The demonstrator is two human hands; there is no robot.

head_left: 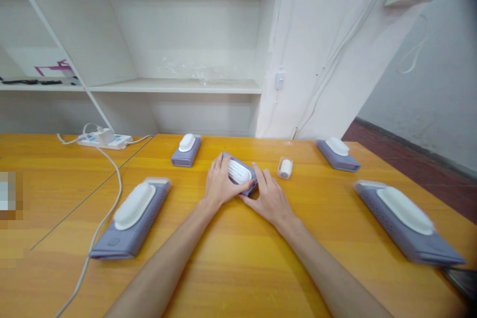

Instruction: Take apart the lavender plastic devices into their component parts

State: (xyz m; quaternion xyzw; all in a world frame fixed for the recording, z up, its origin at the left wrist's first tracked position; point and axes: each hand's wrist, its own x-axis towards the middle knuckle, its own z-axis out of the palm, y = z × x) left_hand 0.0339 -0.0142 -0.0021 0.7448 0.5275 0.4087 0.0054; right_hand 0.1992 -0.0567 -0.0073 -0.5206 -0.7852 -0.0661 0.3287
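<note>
Both my hands meet at the middle of the orange wooden table (pixel 238 258) on a small purple device with a white ribbed top (pixel 239 172). My left hand (pixel 219 184) wraps over its left side with the thumb across the front. My right hand (pixel 269 198) holds its right edge, fingers curled against it. A small white cylindrical part in a tan holder (pixel 285 168) lies just right of my hands.
More purple devices with white tops lie around: near left (pixel 132 218), far left (pixel 186 150), far right (pixel 338 154), near right (pixel 408 221). A white power strip (pixel 105 139) with a cable (pixel 112 194) sits at the back left. White shelves (pixel 175 85) stand behind.
</note>
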